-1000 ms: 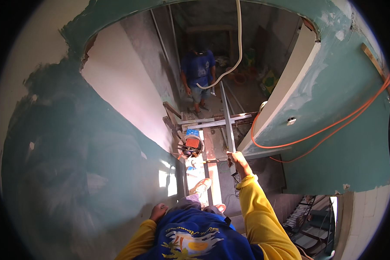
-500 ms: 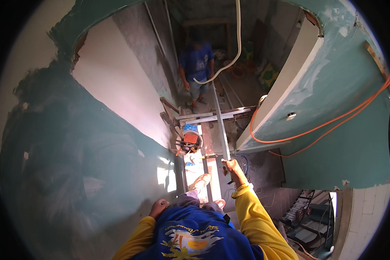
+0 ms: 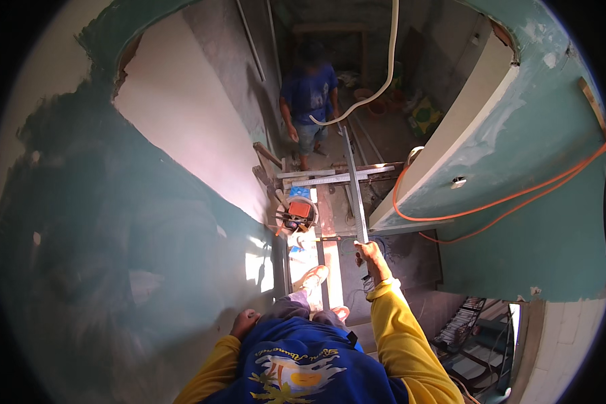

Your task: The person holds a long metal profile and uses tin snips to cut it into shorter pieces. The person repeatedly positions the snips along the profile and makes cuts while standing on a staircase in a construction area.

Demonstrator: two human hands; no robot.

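My right hand (image 3: 372, 257) grips the near end of a long grey metal bar (image 3: 355, 192), which extends forward between the walls toward the far room. My left hand (image 3: 245, 322) is low beside my body, close to the green-painted wall (image 3: 128, 229), with its fingers curled; whether anything is inside them is unclear. Ahead of my feet, a bucket of tools (image 3: 296, 213) with an orange item on top rests on sunlit boards (image 3: 330, 269). A white perforated strip (image 3: 316, 180) lies crosswise beyond it, passing near the bar.
A co-worker in a blue shirt (image 3: 308, 97) stands in the shadowed room ahead, behind a dangling pale hose (image 3: 388, 60). Orange cable (image 3: 491, 203) loops along the right wall. A dark metal structure (image 3: 471, 337) shows through a lower opening at bottom right. Several buckets and sacks sit at the back.
The bar in my right hand shifted a little left, then back right, as the whole view moved slightly. My left hand stays low. The co-worker remains standing in the far room.
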